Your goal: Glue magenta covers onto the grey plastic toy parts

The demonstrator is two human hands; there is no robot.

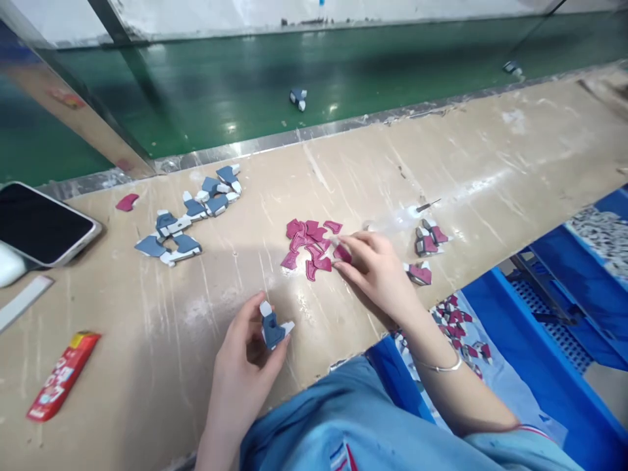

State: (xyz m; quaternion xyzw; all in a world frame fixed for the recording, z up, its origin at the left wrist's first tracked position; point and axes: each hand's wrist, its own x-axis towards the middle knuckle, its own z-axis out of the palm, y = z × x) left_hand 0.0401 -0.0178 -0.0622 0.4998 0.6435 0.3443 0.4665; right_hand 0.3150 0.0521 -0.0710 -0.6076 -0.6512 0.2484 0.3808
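Between the thumb and fingers of my left hand [248, 353] is a blue and white plastic part [273, 327], held just above the tabletop. My right hand [377, 268] pinches a maroon plastic piece [342, 254] at the right side of a loose heap of maroon pieces [309, 242]. Several blue and white parts [177, 243] lie in a chain to the upper left. Beyond my right wrist, assembled maroon and grey parts [428, 239] rest near the table's front edge. A clear bottle with a thin needle tip [412, 212] lies behind them.
A green conveyor belt [206, 98] runs along the back, carrying a blue and white part [298, 99]. At left are a phone [46, 222] and a red wrapper [63, 376]. Blue bins [510, 320] with parts stand below the front edge at right.
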